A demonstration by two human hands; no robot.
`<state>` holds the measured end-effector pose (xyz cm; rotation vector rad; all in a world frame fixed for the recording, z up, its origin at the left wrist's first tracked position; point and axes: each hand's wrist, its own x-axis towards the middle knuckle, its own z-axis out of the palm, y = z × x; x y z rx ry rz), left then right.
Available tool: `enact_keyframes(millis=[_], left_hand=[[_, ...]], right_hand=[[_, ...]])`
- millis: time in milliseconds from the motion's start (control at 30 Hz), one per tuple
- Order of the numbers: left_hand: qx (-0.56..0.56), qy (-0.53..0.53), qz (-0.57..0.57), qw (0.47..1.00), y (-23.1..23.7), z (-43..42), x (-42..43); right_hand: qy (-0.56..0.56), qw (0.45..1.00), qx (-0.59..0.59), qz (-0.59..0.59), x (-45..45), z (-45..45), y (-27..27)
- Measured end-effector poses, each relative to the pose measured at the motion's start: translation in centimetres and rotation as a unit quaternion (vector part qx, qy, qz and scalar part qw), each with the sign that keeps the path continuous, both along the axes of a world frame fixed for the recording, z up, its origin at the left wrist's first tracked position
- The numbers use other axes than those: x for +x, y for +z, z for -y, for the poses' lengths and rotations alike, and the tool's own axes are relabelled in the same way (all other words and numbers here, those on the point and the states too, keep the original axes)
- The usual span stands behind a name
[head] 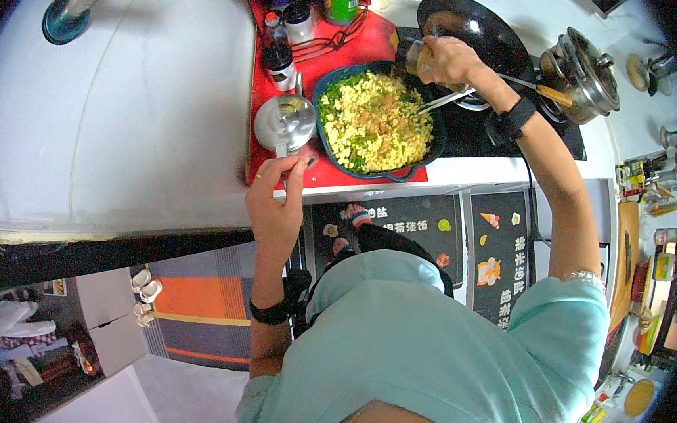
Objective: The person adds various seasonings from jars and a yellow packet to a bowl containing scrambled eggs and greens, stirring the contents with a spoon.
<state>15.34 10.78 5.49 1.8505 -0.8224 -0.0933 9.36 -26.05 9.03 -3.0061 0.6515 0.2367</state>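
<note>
My right hand [452, 60] grips a small clear jar [420, 59] of brownish contents, tilted at the right rim of a dark blue two-handled dish [321, 126]. Chopped yellow egg and green vegetable [376, 125] fill that dish, with brown powder scattered across the top. A pair of pale chopsticks [446, 101] leans out over the right side. Near the counter's front edge, my left hand [275, 201] pinches a small dark item between thumb and fingertips; what it is cannot be made out. Just beyond those fingers sits a round shiny metal pan or lid [285, 122] with a handle.
Bottles [279, 67], a wire rack [331, 44] and a green-labelled pump bottle [342, 2] stand on the red mat [384, 32]. A black wok [479, 27], a wooden-handled utensil [553, 94] and a lidded steel pot [581, 76] occupy the hob side. A faucet [67, 21] is at upper left.
</note>
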Motion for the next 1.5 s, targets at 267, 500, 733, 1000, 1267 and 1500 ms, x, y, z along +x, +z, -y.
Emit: enact_keyframes(millis=[267,500,733,1000,1267,1500], left_hand=[[-0.001,-0.002,0.009,1.0,0.5,-0.7,-0.9],[-0.032,0.021,0.019,0.999,0.1,-2.2,-1.7],[-0.075,0.001,0.019,0.997,0.0,-1.7,-2.5],[-0.06,-0.017,0.022,0.998,-0.2,-0.7,-2.5],[-0.054,-0.022,-0.019,0.998,-0.9,0.2,-2.1],[-0.045,-0.028,0.004,0.999,-1.1,-0.1,-1.2]], right_hand=[[0.01,0.999,-0.022,0.029,2.5,-1.9,-2.1],[0.116,0.993,-0.016,-0.02,1.8,-7.3,-1.0],[0.105,0.994,0.008,-0.043,-1.2,-11.0,0.1],[0.03,0.999,-0.004,-0.041,-5.8,-7.6,0.5],[0.006,0.999,-0.045,0.007,-6.8,-3.0,0.0],[-0.024,1.0,-0.016,0.006,-2.7,1.7,-1.4]])
